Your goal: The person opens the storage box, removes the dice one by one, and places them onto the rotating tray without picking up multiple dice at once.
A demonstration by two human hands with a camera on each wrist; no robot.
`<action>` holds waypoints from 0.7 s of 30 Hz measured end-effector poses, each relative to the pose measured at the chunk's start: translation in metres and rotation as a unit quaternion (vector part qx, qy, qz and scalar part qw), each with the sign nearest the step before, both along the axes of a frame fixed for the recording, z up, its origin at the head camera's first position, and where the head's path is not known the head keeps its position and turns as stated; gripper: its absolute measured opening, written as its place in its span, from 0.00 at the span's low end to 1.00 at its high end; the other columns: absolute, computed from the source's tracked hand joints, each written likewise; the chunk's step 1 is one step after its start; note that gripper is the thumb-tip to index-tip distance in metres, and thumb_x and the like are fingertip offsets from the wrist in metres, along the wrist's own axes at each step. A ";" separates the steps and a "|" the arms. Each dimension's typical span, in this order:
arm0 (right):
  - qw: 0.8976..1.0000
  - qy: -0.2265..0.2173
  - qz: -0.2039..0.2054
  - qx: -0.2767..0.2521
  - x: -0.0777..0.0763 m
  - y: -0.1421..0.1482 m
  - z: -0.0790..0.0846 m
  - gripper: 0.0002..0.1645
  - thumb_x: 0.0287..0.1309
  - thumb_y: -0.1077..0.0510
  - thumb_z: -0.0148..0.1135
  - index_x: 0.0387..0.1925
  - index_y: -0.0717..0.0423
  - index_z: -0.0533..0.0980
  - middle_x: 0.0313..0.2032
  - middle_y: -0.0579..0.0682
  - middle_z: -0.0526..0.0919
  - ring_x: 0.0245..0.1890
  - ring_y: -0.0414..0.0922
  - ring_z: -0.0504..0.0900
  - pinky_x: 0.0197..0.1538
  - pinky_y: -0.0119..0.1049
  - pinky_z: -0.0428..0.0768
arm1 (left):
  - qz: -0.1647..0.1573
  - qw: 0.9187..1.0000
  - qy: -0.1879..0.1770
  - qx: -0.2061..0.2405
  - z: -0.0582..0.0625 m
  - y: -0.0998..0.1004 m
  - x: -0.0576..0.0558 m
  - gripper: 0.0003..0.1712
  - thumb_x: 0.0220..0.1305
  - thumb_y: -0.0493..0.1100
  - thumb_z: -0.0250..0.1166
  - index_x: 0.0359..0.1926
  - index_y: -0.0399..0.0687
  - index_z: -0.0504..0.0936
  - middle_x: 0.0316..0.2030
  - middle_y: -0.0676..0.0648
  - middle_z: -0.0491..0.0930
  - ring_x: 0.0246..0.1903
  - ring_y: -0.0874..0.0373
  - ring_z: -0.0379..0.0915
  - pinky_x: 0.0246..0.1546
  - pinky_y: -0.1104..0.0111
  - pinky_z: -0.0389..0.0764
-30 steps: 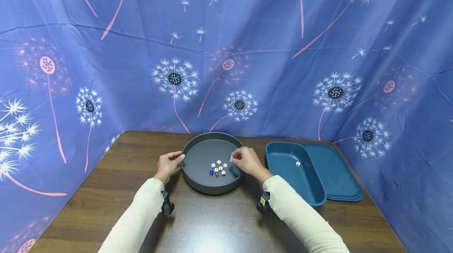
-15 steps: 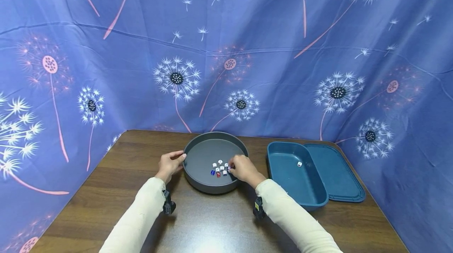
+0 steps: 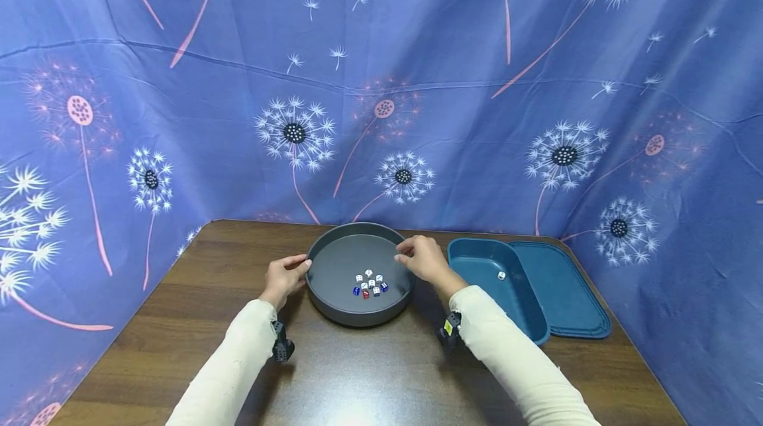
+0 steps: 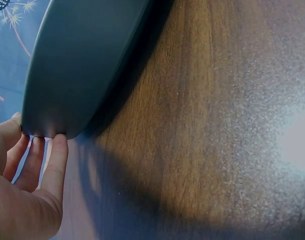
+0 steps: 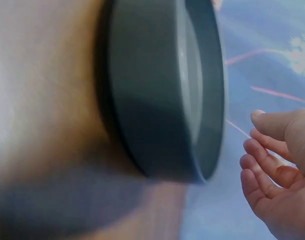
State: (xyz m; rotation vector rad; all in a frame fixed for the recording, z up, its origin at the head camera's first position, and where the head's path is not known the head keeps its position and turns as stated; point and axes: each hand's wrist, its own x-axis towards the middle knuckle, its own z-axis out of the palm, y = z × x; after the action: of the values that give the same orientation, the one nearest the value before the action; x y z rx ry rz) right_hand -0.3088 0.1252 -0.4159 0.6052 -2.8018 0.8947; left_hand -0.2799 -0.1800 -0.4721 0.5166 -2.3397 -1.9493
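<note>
In the head view, a round dark grey pan (image 3: 346, 255) stands on the table, with a cluster of small dice inside. Several are white dice (image 3: 372, 284); one red die (image 3: 366, 294) lies at the near side. One blue die (image 3: 356, 291) is at the cluster's left and another blue die (image 3: 384, 287) at its right. My left hand (image 3: 283, 281) grips the pan's left side, thumb at the rim and fingertips against the outer wall (image 4: 67, 75). Above the right rim hovers my right hand (image 3: 424, 260), fingers loosely bent, holding nothing, apart from the pan in the right wrist view.
Right of the pan stands a deep teal rectangular container (image 3: 495, 307), with one white die (image 3: 501, 275) in it. A flat teal lid (image 3: 560, 290) lies beside it, farther right. Behind the wooden table (image 3: 357, 373) hangs a blue dandelion-patterned cloth (image 3: 357, 148).
My right hand lowered a blue die into the pan and let go of it at the cluster's right. Then it rose and moved right. My left hand stayed on the rim.
</note>
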 end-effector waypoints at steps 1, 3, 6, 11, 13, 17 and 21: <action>1.000 0.000 -0.006 0.000 -0.001 0.004 0.004 0.10 0.55 0.59 0.69 0.39 0.59 0.84 0.32 0.50 0.85 0.33 0.45 0.82 0.37 0.39 0.83 | -0.002 1.000 0.001 0.000 0.000 0.000 0.000 0.20 0.64 0.38 0.64 0.56 0.37 0.78 0.56 0.33 0.74 0.42 0.51 0.79 0.42 0.63 0.85; 1.000 -0.001 -0.013 -0.002 -0.002 0.014 0.011 0.11 0.56 0.58 0.69 0.40 0.59 0.84 0.32 0.49 0.86 0.33 0.45 0.82 0.37 0.39 0.83 | -0.003 1.000 0.004 0.003 0.000 0.000 0.000 0.20 0.64 0.38 0.64 0.56 0.36 0.78 0.56 0.33 0.73 0.44 0.48 0.79 0.43 0.62 0.85; 1.000 -0.008 -0.027 -0.010 -0.002 0.030 0.019 0.12 0.57 0.58 0.67 0.41 0.59 0.84 0.33 0.50 0.86 0.33 0.45 0.82 0.36 0.40 0.83 | -0.005 1.000 0.008 0.004 0.001 0.001 0.001 0.20 0.65 0.37 0.63 0.56 0.35 0.78 0.56 0.32 0.73 0.46 0.47 0.78 0.44 0.62 0.85; 0.998 -0.021 -0.043 -0.028 -0.003 0.062 0.026 0.13 0.60 0.57 0.65 0.43 0.61 0.83 0.35 0.53 0.86 0.34 0.47 0.82 0.33 0.39 0.83 | -0.005 1.000 0.008 0.004 0.000 0.000 0.002 0.20 0.64 0.38 0.64 0.56 0.34 0.77 0.57 0.32 0.72 0.42 0.50 0.79 0.44 0.61 0.85; 0.998 -0.025 -0.050 -0.030 -0.002 0.076 0.027 0.13 0.60 0.57 0.64 0.44 0.61 0.82 0.36 0.54 0.86 0.34 0.48 0.82 0.33 0.39 0.83 | -0.003 1.000 0.008 0.005 0.000 0.000 0.001 0.20 0.64 0.38 0.64 0.56 0.34 0.78 0.56 0.32 0.73 0.41 0.51 0.79 0.43 0.62 0.85; 0.997 -0.022 -0.067 -0.024 -0.002 0.103 0.027 0.15 0.61 0.57 0.63 0.44 0.63 0.82 0.36 0.56 0.86 0.36 0.51 0.82 0.34 0.42 0.83 | -0.002 1.000 0.006 0.006 -0.001 -0.001 0.000 0.20 0.64 0.38 0.64 0.56 0.35 0.78 0.56 0.32 0.73 0.41 0.51 0.79 0.43 0.63 0.85; 0.996 -0.024 -0.089 -0.016 -0.004 0.129 0.022 0.16 0.62 0.56 0.63 0.45 0.65 0.81 0.38 0.59 0.85 0.38 0.54 0.82 0.37 0.45 0.83 | -0.002 1.000 0.003 0.003 -0.001 -0.001 -0.001 0.20 0.64 0.38 0.64 0.56 0.35 0.78 0.57 0.32 0.73 0.42 0.50 0.80 0.43 0.62 0.85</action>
State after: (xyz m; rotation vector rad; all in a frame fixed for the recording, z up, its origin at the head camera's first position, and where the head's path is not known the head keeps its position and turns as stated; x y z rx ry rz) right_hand -0.3125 0.2541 -0.3939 0.3262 -2.8226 0.9267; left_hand -0.2811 -0.1806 -0.4735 0.5059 -2.3334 -1.9569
